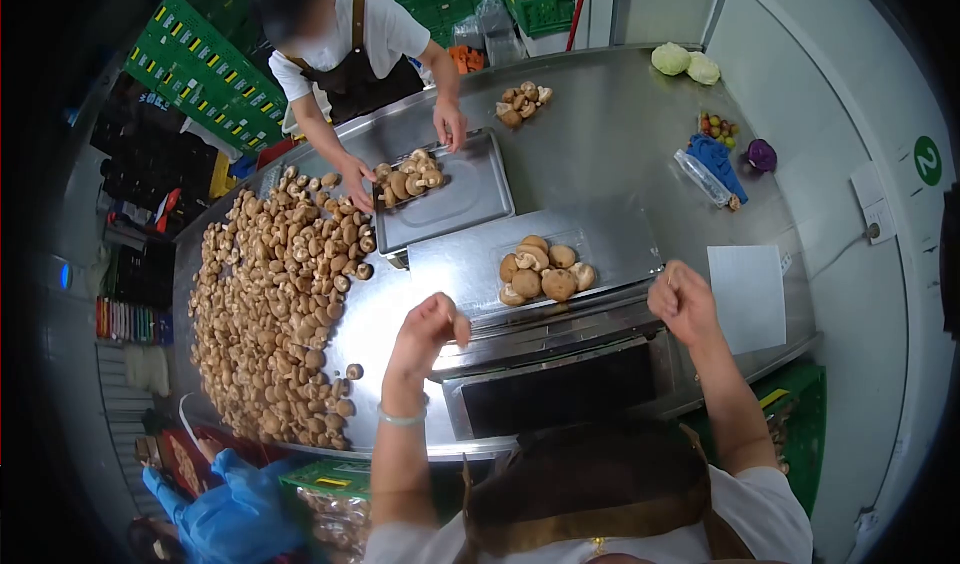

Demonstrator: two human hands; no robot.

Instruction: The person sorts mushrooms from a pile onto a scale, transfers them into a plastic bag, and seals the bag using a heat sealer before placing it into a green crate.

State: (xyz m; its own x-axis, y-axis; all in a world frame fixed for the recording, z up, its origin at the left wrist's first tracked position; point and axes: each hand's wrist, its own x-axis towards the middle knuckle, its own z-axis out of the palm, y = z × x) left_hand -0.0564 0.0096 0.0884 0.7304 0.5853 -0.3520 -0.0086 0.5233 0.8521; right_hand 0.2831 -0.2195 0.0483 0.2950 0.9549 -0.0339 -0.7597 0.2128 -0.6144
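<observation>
A group of brown shiitake mushrooms [545, 272] sits on a metal wrapping machine [625, 229] in front of me, with what looks like clear plastic around it. My left hand [432, 326] is closed, raised at the near left of these mushrooms, a pale bracelet on its wrist. On the other side, my right hand [683, 299] is closed too, thumb and fingers pressed together near the machine's right end. Both are apart from the mushrooms. Whatever thin or clear thing the fingers may hold does not show.
A big heap of shiitake [275, 304] covers the table's left side. Across from me a co-worker [350, 54] handles mushrooms on a metal tray [480, 189]. More mushrooms [522, 104], cabbages [685, 62], a blue cloth [715, 164] and a white sheet [747, 299] lie rightward.
</observation>
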